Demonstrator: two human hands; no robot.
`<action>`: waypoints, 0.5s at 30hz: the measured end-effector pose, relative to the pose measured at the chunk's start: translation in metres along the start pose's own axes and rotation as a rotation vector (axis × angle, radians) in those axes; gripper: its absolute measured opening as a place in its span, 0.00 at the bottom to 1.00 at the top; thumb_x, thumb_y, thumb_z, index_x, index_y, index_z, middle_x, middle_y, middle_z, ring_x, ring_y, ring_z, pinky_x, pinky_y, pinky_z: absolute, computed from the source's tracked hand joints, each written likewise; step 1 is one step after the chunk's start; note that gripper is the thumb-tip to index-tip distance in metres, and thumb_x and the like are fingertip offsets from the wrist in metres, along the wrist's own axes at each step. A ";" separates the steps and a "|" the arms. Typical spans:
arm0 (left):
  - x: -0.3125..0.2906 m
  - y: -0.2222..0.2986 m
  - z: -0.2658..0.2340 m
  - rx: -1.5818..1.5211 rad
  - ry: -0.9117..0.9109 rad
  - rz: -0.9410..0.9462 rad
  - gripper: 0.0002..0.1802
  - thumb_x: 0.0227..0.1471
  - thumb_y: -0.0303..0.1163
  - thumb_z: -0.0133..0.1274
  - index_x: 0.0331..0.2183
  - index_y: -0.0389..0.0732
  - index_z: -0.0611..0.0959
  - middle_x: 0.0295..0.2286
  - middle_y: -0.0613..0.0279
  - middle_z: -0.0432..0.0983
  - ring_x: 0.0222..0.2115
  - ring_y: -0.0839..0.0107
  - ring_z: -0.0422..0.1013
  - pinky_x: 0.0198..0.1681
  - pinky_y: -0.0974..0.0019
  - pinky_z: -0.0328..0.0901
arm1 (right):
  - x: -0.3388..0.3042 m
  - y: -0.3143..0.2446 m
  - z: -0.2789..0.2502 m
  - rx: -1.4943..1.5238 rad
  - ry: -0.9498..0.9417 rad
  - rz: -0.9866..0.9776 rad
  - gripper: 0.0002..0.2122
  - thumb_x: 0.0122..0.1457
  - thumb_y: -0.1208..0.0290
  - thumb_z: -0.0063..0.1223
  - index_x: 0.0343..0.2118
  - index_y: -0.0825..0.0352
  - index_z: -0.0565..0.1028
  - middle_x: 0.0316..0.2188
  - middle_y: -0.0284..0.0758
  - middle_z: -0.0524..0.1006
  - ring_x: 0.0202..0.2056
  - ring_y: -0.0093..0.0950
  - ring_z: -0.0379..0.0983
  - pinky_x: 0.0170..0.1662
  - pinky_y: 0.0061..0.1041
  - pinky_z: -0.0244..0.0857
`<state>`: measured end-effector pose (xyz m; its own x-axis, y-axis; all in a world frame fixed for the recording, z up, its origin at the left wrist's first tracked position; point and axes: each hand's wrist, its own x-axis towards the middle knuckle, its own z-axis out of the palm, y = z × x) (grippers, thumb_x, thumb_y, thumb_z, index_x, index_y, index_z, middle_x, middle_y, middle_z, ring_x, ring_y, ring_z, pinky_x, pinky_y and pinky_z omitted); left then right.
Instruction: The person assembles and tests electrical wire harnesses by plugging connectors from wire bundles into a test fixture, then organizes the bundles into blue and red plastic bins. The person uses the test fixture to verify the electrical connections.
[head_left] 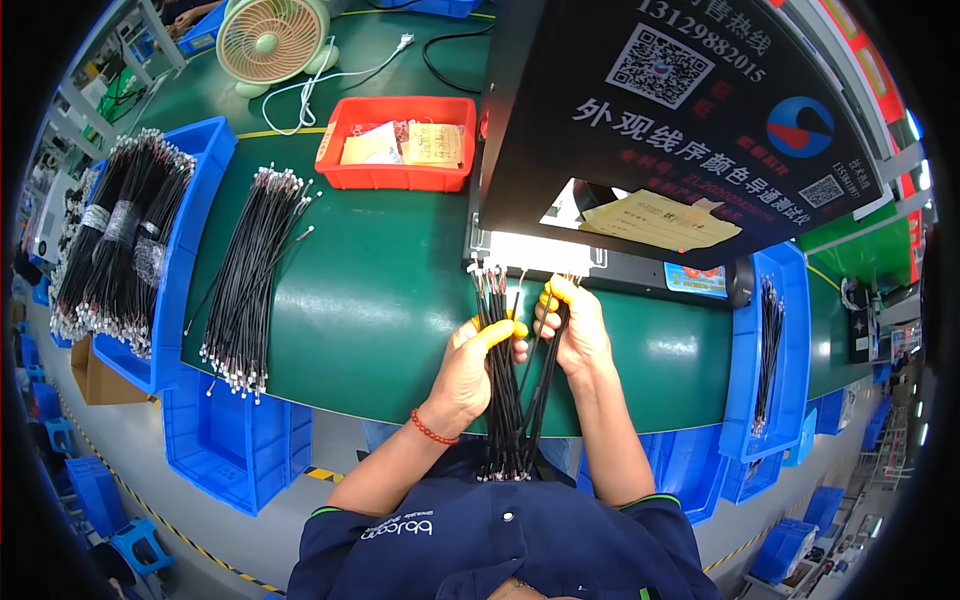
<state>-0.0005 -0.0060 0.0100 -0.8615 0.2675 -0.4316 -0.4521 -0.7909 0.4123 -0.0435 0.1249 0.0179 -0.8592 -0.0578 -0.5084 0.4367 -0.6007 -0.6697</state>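
My left hand [470, 365] is closed around a bundle of black wire harnesses [508, 395] with white connector ends. Yellow finger covers show on the thumb and fingers of both hands. Just right of it, my right hand [578, 325] grips a smaller bunch of black wire harnesses [545, 370], pinched near the top ends. The upper connectors lie at the brightly lit slot of a black testing machine [610, 150]. The lower ends hang over the table edge against my dark blue shirt. A red bead bracelet [434, 428] circles my left wrist.
Left on the green table [350, 300] lies a pile of black harnesses [245, 285]. A blue bin [200, 240] beyond it holds tied bundles. A red tray [395, 178] with papers and a fan [268, 42] stand at the back. Another blue bin [793, 340] is at right.
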 end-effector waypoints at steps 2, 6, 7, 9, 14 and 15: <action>0.000 -0.001 0.001 0.039 0.003 -0.005 0.06 0.45 0.24 0.48 0.30 0.37 0.72 0.22 0.63 0.70 0.20 0.76 0.67 0.25 0.74 0.65 | 0.002 0.004 0.003 0.002 0.109 -0.078 0.05 0.50 0.71 0.46 0.22 0.65 0.65 0.15 0.27 0.63 0.10 0.14 0.54 0.11 0.13 0.46; 0.002 -0.004 -0.004 0.054 0.016 0.009 0.06 0.45 0.25 0.48 0.30 0.38 0.73 0.22 0.63 0.70 0.20 0.76 0.67 0.24 0.74 0.65 | -0.013 -0.004 0.012 -0.079 0.009 -0.045 0.05 0.50 0.71 0.46 0.23 0.65 0.66 0.13 0.26 0.62 0.10 0.13 0.53 0.11 0.12 0.45; 0.002 -0.005 -0.004 0.066 0.024 0.015 0.06 0.45 0.25 0.48 0.30 0.38 0.73 0.22 0.64 0.70 0.20 0.77 0.67 0.24 0.75 0.65 | -0.017 -0.006 0.013 -0.214 -0.058 -0.019 0.06 0.50 0.70 0.47 0.23 0.66 0.66 0.12 0.25 0.61 0.09 0.13 0.51 0.11 0.12 0.44; 0.002 -0.007 -0.002 0.077 0.031 0.019 0.06 0.44 0.25 0.49 0.30 0.38 0.73 0.21 0.65 0.70 0.20 0.78 0.67 0.23 0.76 0.64 | -0.021 -0.001 0.014 -0.389 -0.120 -0.057 0.08 0.49 0.68 0.50 0.23 0.67 0.67 0.10 0.23 0.57 0.08 0.11 0.47 0.11 0.11 0.39; -0.001 0.000 0.001 -0.034 0.003 0.009 0.07 0.45 0.25 0.48 0.31 0.38 0.72 0.22 0.64 0.70 0.21 0.75 0.67 0.25 0.73 0.65 | -0.005 -0.009 -0.001 -0.093 -0.108 0.060 0.09 0.51 0.65 0.46 0.22 0.66 0.67 0.10 0.22 0.57 0.08 0.11 0.44 0.09 0.10 0.38; -0.002 0.001 0.001 -0.034 0.006 0.001 0.07 0.45 0.25 0.47 0.31 0.38 0.72 0.22 0.64 0.70 0.21 0.74 0.68 0.25 0.73 0.65 | -0.001 -0.008 -0.003 -0.078 -0.090 0.064 0.09 0.51 0.65 0.46 0.23 0.66 0.67 0.10 0.22 0.57 0.08 0.10 0.45 0.09 0.09 0.38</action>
<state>0.0003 -0.0067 0.0125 -0.8607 0.2631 -0.4359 -0.4427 -0.8096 0.3855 -0.0450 0.1316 0.0224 -0.8481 -0.1676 -0.5026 0.5074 -0.5300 -0.6794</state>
